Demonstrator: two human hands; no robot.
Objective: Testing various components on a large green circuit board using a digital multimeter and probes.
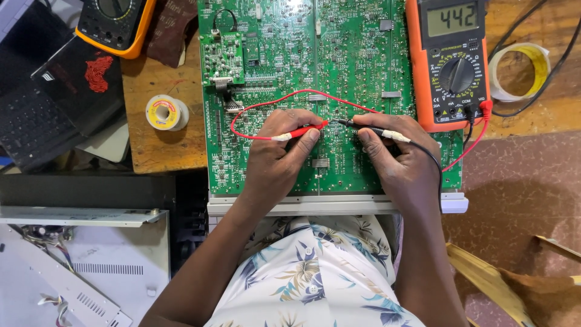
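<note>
Pinching the red probe [301, 130] in left fingers [311, 138] and black probe [370, 129] in right fingers [366, 142], tips on the circuit board [284, 66].

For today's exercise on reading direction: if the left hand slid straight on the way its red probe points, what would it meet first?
The left hand points its red probe rightward, so it would probably first meet the black probe tip held by the right hand.

A solder spool [164, 112] lies left; a tape roll [519, 71] right.
</note>
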